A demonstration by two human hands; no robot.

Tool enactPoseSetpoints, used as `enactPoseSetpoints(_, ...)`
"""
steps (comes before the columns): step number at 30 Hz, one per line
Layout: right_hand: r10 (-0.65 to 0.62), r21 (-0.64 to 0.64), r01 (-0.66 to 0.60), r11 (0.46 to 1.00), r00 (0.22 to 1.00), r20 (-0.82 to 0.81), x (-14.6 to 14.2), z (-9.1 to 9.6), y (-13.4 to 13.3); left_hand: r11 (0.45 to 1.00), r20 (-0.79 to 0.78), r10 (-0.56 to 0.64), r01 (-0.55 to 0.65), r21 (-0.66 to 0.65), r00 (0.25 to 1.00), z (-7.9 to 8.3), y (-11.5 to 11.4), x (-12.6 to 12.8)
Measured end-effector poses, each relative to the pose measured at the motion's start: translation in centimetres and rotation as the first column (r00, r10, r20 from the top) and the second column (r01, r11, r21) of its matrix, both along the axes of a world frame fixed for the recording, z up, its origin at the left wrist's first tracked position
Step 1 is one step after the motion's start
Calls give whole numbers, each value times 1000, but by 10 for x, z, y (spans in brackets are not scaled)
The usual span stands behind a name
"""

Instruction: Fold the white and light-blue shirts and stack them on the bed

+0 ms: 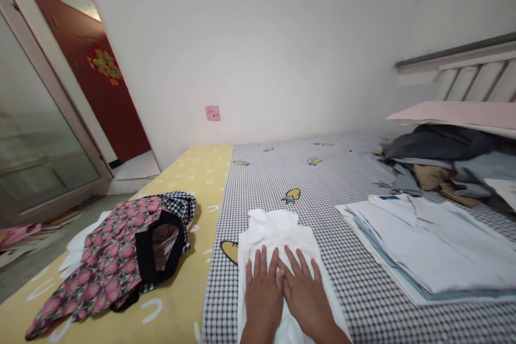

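A folded white garment [278,236] lies on the checked bed sheet [334,183] at the bottom middle of the head view. My left hand [263,293] and my right hand [303,290] both rest flat on it, side by side, fingers stretched out and pointing away from me. The inner edges of the two hands touch. Neither hand holds anything.
A floral garment with black trim [116,258] lies on the yellow sheet [193,183] to the left. A stack of folded white and light-blue shirts [435,247] sits to the right, with a heap of dark and grey clothes [439,161] behind it. A wall [258,48] stands beyond the bed.
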State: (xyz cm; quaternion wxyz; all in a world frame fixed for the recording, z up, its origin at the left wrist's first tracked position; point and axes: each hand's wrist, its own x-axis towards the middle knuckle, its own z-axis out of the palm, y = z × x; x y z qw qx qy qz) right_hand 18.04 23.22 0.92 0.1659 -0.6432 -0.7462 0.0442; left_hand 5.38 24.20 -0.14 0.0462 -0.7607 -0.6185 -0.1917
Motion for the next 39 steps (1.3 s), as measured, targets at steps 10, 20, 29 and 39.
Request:
enactPoseSetpoints(10, -18, -159, -54, 986, 908, -419, 43, 50, 44, 998, 37, 53, -51, -42, 998, -17, 16, 2)
enactPoseSetpoints(20, -141, -141, 117, 983, 974, -176, 31, 67, 172, 939, 82, 82, -105, 328, 993, -43, 16, 9)
enactPoseSetpoints(29, 107, -20, -109, 994, 989, -106, 41, 87, 134, 913, 68, 75, -96, 395, 995, -30, 8, 12)
enactPoseSetpoints(39, 314, -179, -298, 938, 947, 73, 103, 70, 11, 979, 83, 73, -87, 186, 994, -16, 3, 12)
